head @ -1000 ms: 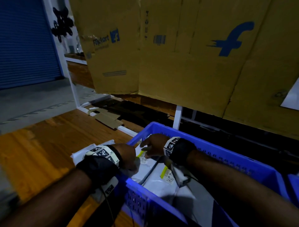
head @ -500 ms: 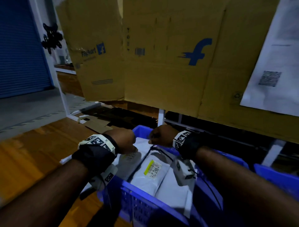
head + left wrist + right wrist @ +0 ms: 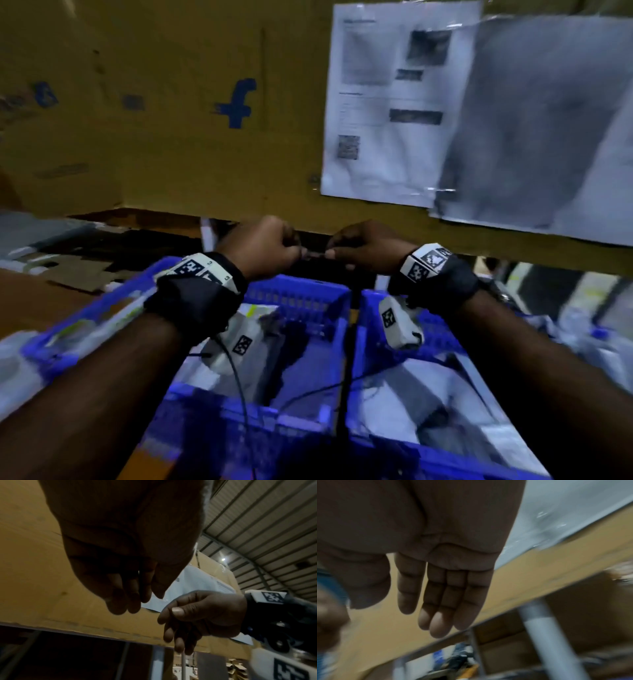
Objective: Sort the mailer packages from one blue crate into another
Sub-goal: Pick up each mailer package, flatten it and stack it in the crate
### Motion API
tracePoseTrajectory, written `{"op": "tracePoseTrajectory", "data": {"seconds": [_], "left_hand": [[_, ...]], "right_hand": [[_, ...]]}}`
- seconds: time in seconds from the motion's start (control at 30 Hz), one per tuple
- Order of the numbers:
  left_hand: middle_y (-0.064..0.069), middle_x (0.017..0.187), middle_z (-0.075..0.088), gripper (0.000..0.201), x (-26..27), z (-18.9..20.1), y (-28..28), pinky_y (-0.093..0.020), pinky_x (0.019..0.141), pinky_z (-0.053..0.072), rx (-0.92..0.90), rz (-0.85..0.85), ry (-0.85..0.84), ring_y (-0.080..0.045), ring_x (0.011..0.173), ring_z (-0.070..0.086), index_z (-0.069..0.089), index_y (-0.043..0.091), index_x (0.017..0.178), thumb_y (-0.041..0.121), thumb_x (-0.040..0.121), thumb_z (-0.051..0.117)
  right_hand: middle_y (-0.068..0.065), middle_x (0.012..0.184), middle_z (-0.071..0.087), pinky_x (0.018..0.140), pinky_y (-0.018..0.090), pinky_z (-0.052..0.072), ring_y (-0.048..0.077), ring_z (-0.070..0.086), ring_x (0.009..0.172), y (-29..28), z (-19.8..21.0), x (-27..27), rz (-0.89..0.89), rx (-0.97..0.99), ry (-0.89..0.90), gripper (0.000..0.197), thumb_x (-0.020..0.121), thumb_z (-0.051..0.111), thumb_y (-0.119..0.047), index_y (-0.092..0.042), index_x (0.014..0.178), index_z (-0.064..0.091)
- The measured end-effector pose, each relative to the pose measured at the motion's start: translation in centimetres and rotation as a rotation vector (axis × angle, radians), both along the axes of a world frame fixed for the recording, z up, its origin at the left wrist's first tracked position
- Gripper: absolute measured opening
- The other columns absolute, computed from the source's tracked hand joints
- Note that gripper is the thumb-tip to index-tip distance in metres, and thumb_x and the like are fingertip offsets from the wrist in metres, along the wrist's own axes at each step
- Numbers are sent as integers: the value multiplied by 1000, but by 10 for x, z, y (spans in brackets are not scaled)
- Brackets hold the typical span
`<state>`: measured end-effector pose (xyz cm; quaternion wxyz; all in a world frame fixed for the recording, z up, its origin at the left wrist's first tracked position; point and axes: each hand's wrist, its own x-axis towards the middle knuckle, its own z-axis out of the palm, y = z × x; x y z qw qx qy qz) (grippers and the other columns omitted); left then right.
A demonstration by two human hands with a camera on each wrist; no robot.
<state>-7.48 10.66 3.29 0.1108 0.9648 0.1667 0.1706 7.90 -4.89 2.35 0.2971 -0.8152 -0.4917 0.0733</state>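
Overhead, cardboard [image 3: 171,137] with blue "f" logo; blurred printed sheets [image 3: 394,102] unreadable

Likely warehouse, cardboard cartons [image 3: 171,102], blue crates [image 3: 301,294]

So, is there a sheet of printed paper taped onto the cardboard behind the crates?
Yes, the head view shows a white printed sheet taped flat on the brown cardboard wall above the hands.

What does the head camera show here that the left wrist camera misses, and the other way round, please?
Head only: the left blue crate and right blue crate, holding white packages. Left wrist only: the ribbed roof and a ceiling light. Both: the left hand, right hand, cardboard wall and taped paper.
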Motion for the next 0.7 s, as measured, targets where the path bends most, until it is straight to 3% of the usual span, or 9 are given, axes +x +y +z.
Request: {"op": "tracePoseTrajectory", "data": {"seconds": [0.07, 0.13, 0.2, 0.27, 0.43, 0.5, 0.6, 0.63, 0.7], "left_hand": [[1, 71, 70, 21, 21, -1, -35, -27, 59, 44, -37, -74, -47, -20, 71, 66, 74, 25, 82, 43, 86, 64], [3, 71, 70, 18, 41, -4, -66, -24, 54, 42, -76, -136, -60, -17, 70, 66, 76, 25, 83, 40, 86, 65], [3, 74, 72, 20, 62, -11, -92, -26, 59, 49, -123, -178, -56, -16, 72, 67, 76, 23, 83, 40, 86, 66], [3, 77, 73, 20, 79, -21, -109, -28, 66, 52, -165, -194, -38, -16, 74, 67, 76, 21, 84, 39, 86, 67], [3, 79, 72, 18, 94, -51, -120, -22, 65, 44, -194, -223, 68, -14, 76, 65, 70, 25, 71, 35, 86, 69], [3, 80, 72, 21, 98, -60, -120, -22, 66, 42, -191, -211, 137, -15, 77, 65, 68, 25, 68, 35, 86, 68], [0, 89, 74, 14, 107, -71, -122, -24, 73, 49, -196, -167, 163, -17, 86, 67, 74, 20, 80, 31, 86, 68], [-1, 92, 75, 13, 110, -75, -121, -26, 77, 51, -205, -155, 144, -18, 89, 68, 74, 20, 80, 29, 86, 67], [-3, 93, 75, 11, 117, -83, -122, -27, 80, 51, -223, -144, 118, -21, 93, 69, 74, 21, 78, 25, 85, 67]], "right_hand": [[2, 69, 69, 51, 21, 48, 5, 60, 53, -37, -11, 15, -72, -12, 26, 16, 89, 69, -33, -20, 96, 74], [10, 69, 68, 48, 20, 44, 11, 57, 51, -65, -26, 28, -97, -27, 55, 12, 91, 68, -27, -17, 92, 73], [15, 74, 69, 50, 17, 43, 12, 56, 55, -86, -40, 42, -107, -59, 57, 14, 90, 68, -24, -12, 85, 72], [11, 73, 67, 47, 17, 43, 12, 57, 56, -102, -52, 56, -165, -56, 126, 20, 90, 70, -24, -4, 87, 73], [2, 75, 66, 51, 23, 48, 13, 60, 59, -112, -62, 71, -162, 7, 270, 16, 91, 68, -26, -11, 92, 73], [4, 75, 67, 48, 20, 46, 12, 60, 57, -105, -68, 79, -167, -25, 220, 19, 90, 68, -26, -8, 95, 74], [12, 84, 69, 46, 11, 39, -2, 57, 50, -93, -84, 81, -103, -251, 7, 24, 91, 67, -26, -3, 98, 73], [13, 92, 69, 53, 11, 40, -4, 62, 61, -90, -92, 79, -64, -375, -64, 26, 91, 67, -26, -3, 103, 73], [9, 112, 70, 76, 17, 42, 11, 66, 99, -87, -120, 77, 36, -629, -155, 34, 86, 71, -27, -7, 114, 71]]}}
